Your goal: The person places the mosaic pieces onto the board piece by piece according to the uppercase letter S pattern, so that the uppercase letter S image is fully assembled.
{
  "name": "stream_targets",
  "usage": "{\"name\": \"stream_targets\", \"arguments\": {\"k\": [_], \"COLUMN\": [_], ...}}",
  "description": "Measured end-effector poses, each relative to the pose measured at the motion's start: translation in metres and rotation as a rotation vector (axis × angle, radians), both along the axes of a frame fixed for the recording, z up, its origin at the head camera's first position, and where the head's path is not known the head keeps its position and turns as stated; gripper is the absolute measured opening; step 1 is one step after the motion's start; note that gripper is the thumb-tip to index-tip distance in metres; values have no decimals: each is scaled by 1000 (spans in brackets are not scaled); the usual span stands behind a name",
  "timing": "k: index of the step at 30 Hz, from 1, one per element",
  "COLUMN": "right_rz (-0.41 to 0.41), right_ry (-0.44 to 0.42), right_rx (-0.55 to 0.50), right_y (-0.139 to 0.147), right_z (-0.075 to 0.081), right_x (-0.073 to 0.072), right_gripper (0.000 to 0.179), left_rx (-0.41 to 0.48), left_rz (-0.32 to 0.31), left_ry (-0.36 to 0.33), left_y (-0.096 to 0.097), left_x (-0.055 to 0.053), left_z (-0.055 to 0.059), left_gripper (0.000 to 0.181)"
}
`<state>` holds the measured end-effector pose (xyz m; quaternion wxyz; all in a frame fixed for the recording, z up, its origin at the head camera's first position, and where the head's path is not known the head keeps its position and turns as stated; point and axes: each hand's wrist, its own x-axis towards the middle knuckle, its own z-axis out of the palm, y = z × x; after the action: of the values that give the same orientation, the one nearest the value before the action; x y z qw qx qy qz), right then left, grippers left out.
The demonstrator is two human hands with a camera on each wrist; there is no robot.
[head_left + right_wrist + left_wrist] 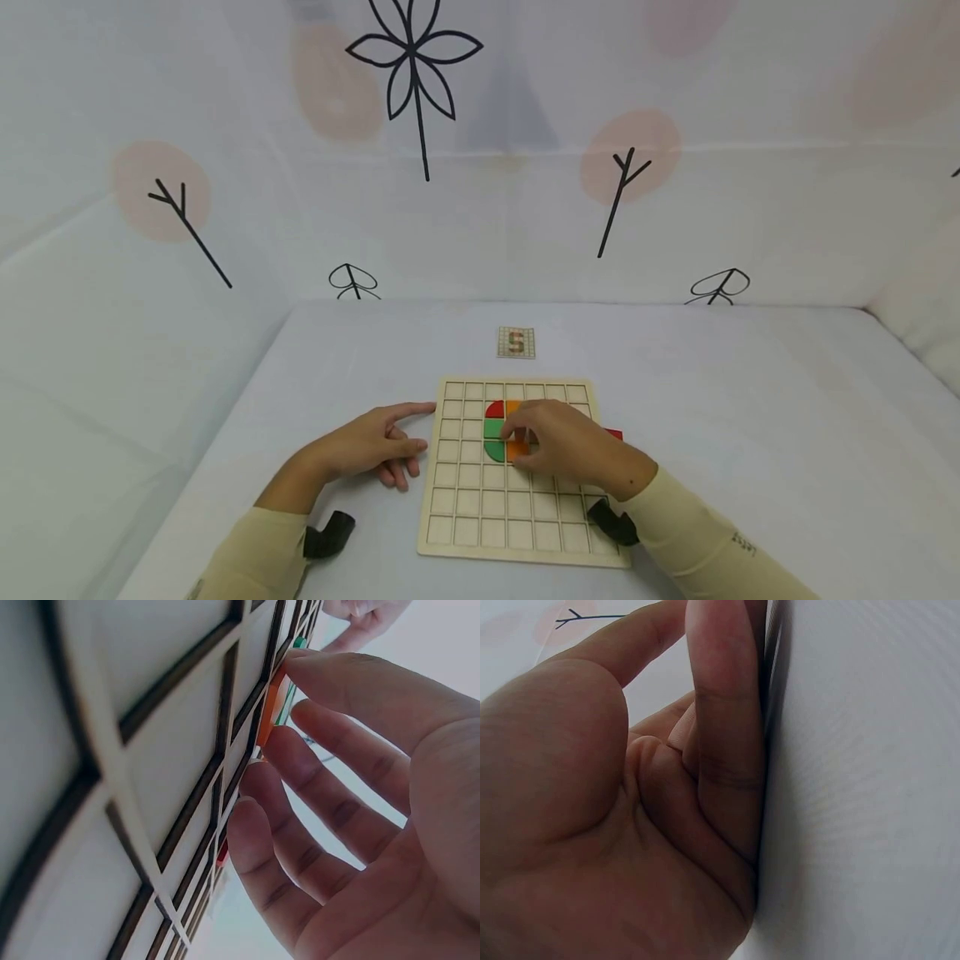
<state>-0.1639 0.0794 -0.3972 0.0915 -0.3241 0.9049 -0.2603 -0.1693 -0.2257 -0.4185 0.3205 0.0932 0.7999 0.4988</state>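
Note:
A square wooden grid board (461, 527) lies on the white table, with colored tiles set in its cells. Two green tiles (493, 428) and a red quarter-round tile (495, 409) sit left of my right hand (564, 440). That hand is over the board, its thumb and fingertips bent around an orange tile (517, 451), which also shows between them in the right wrist view. My left hand (365, 443) rests on the table at the board's left side. Its index finger points to the board's edge, and the other fingers are loosely bent, holding nothing.
Behind the board lies a small pattern card (516, 342) with an S-like figure on a grid. A red piece (614, 434) shows at the board's right edge, partly behind my right hand. White cloth (510, 225) with plant drawings hangs at the back.

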Motion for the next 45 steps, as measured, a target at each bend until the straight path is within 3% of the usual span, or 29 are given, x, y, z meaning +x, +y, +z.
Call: {"name": "stream_targets", "arguments": {"k": [23,34,45], "right_rz": [-14,-169,-277], "right_ry": [25,37,-52], "right_rx": [33,188,246], "right_y": [12,65,106], "right_z": [8,22,21], "right_x": [5,6,18], "right_gripper": [18,24,23], "left_rx": [9,6,-3], "left_rz": [-12,-6,-12], "left_ry": [-3,-3,3], "left_y": [6,3,1], "left_x": [-1,1,2], "left_z": [0,2,1], "left_gripper": [69,70,70]}}
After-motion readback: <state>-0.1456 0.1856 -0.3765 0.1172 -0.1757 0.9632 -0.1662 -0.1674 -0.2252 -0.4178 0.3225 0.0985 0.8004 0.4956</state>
